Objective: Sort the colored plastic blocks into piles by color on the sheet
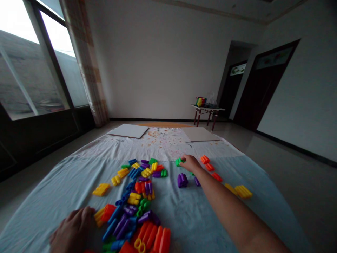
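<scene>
I'm seeing the right hand [191, 163] pinching the green tube block [178, 162] at its fingertips; a low forearm [223, 203] could be knocking the purple tube block [196, 181] nearside of that grip (the left hand [73, 227] is hiding its hold; I can't tell).

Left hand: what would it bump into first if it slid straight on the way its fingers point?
For the left hand, probably the yellow block first, with the orange block just past it; any gap is hard to judge.

Daylight enters a dark-framed window [67, 70] at upper left, beside a patterned curtain [89, 66]; a pale wall [163, 59] spans upper centre, a dark door [263, 88] upper right, glossy floor [284, 168] below.
</scene>
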`<state>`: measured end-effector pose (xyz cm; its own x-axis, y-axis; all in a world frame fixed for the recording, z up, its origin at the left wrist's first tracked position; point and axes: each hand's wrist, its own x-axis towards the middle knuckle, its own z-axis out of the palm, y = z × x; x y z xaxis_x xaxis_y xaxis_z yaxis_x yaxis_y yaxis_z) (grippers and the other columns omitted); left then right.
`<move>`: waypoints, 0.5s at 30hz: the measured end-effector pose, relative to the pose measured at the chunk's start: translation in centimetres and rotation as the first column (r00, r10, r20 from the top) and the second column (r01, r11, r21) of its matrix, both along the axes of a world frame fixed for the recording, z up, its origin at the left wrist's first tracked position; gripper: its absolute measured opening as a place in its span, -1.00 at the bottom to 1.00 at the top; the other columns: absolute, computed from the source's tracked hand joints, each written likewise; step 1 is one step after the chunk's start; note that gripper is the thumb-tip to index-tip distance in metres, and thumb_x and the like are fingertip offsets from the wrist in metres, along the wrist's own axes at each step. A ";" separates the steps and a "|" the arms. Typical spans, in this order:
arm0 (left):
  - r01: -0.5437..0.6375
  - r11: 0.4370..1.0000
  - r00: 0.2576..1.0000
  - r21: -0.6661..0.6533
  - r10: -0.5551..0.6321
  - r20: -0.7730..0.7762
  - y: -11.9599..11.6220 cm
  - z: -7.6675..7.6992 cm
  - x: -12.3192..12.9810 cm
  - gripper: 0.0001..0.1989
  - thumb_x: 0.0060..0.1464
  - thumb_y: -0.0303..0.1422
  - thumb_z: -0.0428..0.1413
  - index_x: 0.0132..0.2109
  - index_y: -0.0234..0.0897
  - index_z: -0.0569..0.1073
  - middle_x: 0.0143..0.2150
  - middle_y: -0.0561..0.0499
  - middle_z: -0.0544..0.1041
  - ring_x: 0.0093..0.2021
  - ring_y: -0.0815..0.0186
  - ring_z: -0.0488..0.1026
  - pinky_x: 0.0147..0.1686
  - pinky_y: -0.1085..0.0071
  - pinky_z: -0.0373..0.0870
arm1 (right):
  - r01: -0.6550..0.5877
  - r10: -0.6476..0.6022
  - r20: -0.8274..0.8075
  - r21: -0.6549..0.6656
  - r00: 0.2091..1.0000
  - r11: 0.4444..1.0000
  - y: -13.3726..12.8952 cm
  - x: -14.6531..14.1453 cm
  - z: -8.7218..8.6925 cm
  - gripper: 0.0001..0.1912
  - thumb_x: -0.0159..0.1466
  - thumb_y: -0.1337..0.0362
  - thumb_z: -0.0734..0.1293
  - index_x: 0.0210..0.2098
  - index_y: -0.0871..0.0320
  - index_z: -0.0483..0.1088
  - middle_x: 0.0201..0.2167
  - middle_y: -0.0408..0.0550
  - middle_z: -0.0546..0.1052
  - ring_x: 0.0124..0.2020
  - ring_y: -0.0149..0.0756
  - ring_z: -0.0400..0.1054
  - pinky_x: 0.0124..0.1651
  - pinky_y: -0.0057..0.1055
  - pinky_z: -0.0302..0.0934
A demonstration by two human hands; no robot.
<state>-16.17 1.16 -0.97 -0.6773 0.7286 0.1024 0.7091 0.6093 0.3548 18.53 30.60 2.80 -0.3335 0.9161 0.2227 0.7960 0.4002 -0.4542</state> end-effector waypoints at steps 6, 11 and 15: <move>-0.002 1.000 0.996 -0.029 0.005 0.093 0.0 1.2 0.5 -0.42 0.08 -0.09 -0.39 -0.17 -0.15 0.48 0.01 -0.13 0.45 -0.01 0.05 0.35 -0.04 0.11 0.21 | 0.020 -0.020 0.089 0.005 0.996 1.000 1.0 -0.4 0.0 -0.74 0.12 0.25 0.33 -0.18 0.12 0.45 -0.13 -0.02 0.54 -0.07 -0.26 0.39 -0.06 -0.43 0.17; 0.042 0.998 0.999 -0.049 -0.041 0.025 -0.3 0.9 0.4 -0.50 0.05 -0.14 -0.31 -0.20 -0.13 0.48 -0.01 -0.12 0.47 -0.02 0.03 0.37 -0.09 0.12 0.24 | 0.036 -0.029 0.158 -0.041 0.987 0.999 1.5 -1.4 0.1 -0.75 0.08 0.25 0.36 -0.22 0.10 0.47 -0.18 -0.05 0.57 -0.13 -0.23 0.41 -0.15 -0.43 0.19; 0.041 0.997 0.997 -0.063 -0.045 -0.056 -0.2 -0.3 -0.4 -0.48 0.08 -0.16 -0.36 -0.20 -0.08 0.49 -0.04 -0.07 0.50 -0.06 0.09 0.41 -0.15 0.18 0.29 | 0.047 -0.035 0.176 -0.061 0.984 0.997 2.0 -0.3 0.7 -0.61 0.12 0.15 0.35 -0.07 0.10 0.42 -0.13 -0.04 0.55 -0.12 -0.27 0.42 -0.19 -0.47 0.20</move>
<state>-16.57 1.00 -1.30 -0.6397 0.7629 0.0943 0.7531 0.5974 0.2755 18.27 32.64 3.48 -0.3237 0.9404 0.1041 0.8804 0.3397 -0.3309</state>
